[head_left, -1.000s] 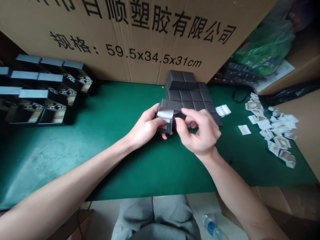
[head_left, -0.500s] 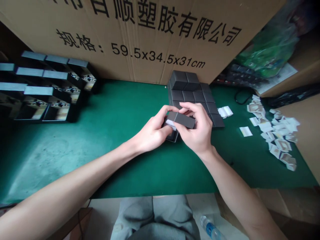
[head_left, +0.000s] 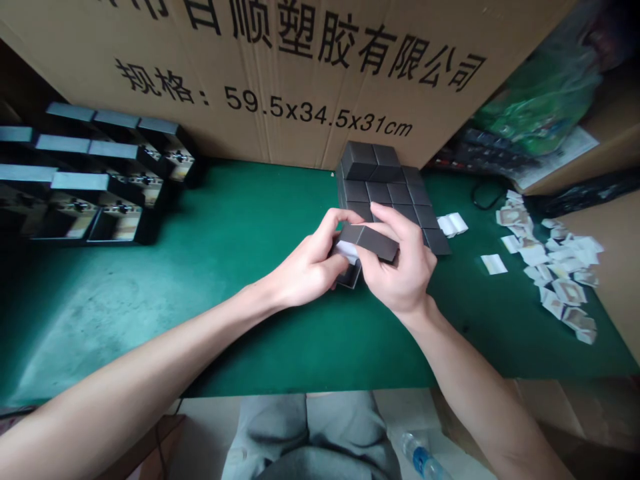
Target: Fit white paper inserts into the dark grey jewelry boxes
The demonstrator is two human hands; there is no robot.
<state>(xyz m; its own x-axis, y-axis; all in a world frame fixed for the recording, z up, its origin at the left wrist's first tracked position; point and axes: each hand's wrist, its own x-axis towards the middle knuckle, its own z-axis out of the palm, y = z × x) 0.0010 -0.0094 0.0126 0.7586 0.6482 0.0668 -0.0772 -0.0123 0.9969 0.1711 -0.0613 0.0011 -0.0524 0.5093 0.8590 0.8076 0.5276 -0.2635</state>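
Note:
Between my hands is a small dark grey hinged box [head_left: 379, 244], held above the table with its lid raised. A white piece [head_left: 347, 251] shows at the inside of the lid. My left hand [head_left: 320, 260] is closed around the left side of the box, its thumb by the white piece. My right hand [head_left: 400, 260] grips the lid from the right, thumb in front and fingers behind. The inside of the box is mostly hidden by my fingers. Just behind my hands stands a block of closed dark grey boxes [head_left: 390, 193], some stacked two high.
Open dark boxes [head_left: 100, 180] stand in rows at the left. White folded pieces [head_left: 560, 267] lie heaped at the right, with single ones [head_left: 494, 264] nearer. A large cardboard carton [head_left: 280, 80] walls off the back of the green table [head_left: 260, 200]. A bottle [head_left: 420, 460] lies below.
My right hand has shifted slightly right, and the lid of the box has moved with it. The left hand stays nearly in place at the box.

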